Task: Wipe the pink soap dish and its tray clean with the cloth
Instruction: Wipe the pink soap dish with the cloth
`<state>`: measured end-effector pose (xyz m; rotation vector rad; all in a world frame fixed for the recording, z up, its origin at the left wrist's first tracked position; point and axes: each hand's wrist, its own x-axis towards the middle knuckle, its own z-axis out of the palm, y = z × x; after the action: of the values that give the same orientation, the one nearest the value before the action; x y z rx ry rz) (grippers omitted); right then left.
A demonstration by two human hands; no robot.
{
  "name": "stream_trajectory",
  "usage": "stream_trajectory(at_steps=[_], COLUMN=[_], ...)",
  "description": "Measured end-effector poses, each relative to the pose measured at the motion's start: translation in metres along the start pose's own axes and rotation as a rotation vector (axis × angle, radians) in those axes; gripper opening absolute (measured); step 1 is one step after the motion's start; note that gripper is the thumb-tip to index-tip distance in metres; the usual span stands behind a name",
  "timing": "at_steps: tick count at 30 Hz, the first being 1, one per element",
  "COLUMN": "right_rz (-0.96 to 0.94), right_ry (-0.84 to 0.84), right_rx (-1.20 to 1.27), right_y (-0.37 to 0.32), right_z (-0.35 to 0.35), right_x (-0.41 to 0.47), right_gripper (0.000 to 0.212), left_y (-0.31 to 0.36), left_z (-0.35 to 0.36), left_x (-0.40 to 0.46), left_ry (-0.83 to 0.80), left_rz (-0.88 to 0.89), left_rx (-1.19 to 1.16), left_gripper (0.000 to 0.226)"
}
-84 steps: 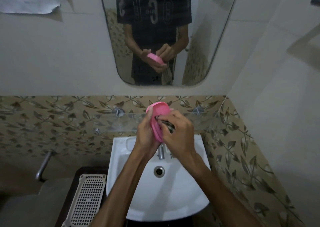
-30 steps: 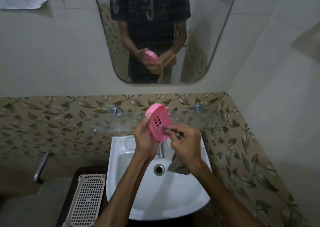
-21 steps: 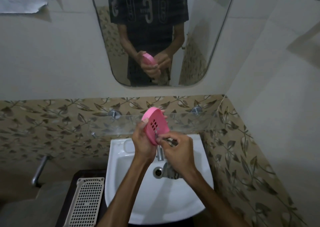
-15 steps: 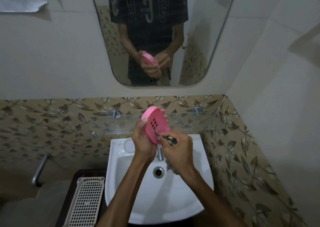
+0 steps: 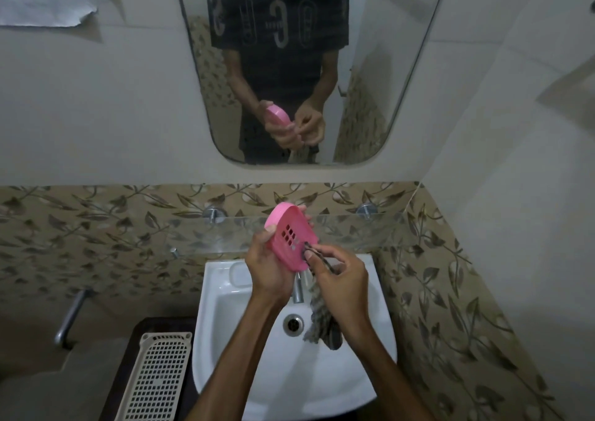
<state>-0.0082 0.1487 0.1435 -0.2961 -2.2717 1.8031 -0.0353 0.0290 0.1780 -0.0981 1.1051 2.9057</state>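
Two hands clean a pink soap dish above a white sink.

Head view: the left hand (image 5: 269, 267) curls its fingers round the soap dish (image 5: 291, 237), thumb on the near rim, and holds it tilted on edge above the tap (image 5: 298, 287), its slotted face turned to the right hand. The right hand (image 5: 338, 279) pinches a striped cloth (image 5: 320, 321) between thumb and bent fingers, pressing a twisted corner against the slots; the rest hangs over the sink (image 5: 225, 340).
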Motion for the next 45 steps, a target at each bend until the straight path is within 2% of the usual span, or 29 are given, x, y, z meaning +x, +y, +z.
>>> stream_trajectory(at_steps=[4,6,9,11,14,16,18,25,29,33,37,39,45], right_rz=[0.312,0.349,0.230,0.016,-0.348,-0.502,-0.578,-0.592,-0.627,-0.593,-0.638,-0.607,-0.582], right_ry=[-0.167,-0.149,-0.068,-0.076,-0.086,-0.078,-0.085,-0.069,-0.144,-0.008,-0.093,-0.049,-0.106], right_rx=[0.338,0.348,0.257,0.125,-0.231,-0.383,-0.441,-0.416,-0.403,-0.371,-0.397,-0.405,-0.440], right_y=[-0.006,-0.007,-0.003,-0.003,-0.004,-0.007,-0.009,-0.009,-0.005,-0.011,-0.010,-0.010,-0.010], right_z=[0.001,0.002,-0.003,-0.010,-0.015,-0.016,-0.017,-0.014,-0.013,-0.013,-0.009,-0.013,-0.018], right_x=[0.007,0.011,0.018,0.023,0.028,0.032,0.035,0.030,0.015,0.020,0.013,0.018,0.017], right_gripper=[0.004,0.003,0.006,0.009,0.018,0.022,0.024,0.019,0.026,0.021,0.019,0.018,0.017], left_y=[-0.003,-0.002,0.006,0.014,0.019,0.021,0.024,0.019,0.018,0.015,0.015,0.015,0.015], left_z=[-0.004,-0.003,-0.005,-0.008,-0.015,-0.019,-0.022,-0.021,-0.023,-0.017,-0.017,-0.017,-0.013], left_x=[-0.001,-0.001,0.001,0.002,0.002,0.001,0.001,-0.002,-0.002,-0.004,-0.006,-0.005,-0.007], left_ry=[-0.054,-0.102,-0.179,-0.206,-0.214,-0.230,-0.250,-0.226,-0.183,-0.176,-0.141,-0.161,-0.151], left_rz=[-0.020,-0.045,-0.118,-0.205,-0.310,-0.338,-0.370,-0.309,-0.259,-0.257,-0.256,-0.259,-0.264], left_rx=[0.073,0.113,0.131,0.123,0.126,0.110,0.076,0.008,-0.087,-0.106,-0.101,-0.075,-0.029], left_gripper=[0.089,0.086,0.090,0.089,0.085,0.082,0.082,0.089,0.089,0.087,0.082,0.081,0.097])
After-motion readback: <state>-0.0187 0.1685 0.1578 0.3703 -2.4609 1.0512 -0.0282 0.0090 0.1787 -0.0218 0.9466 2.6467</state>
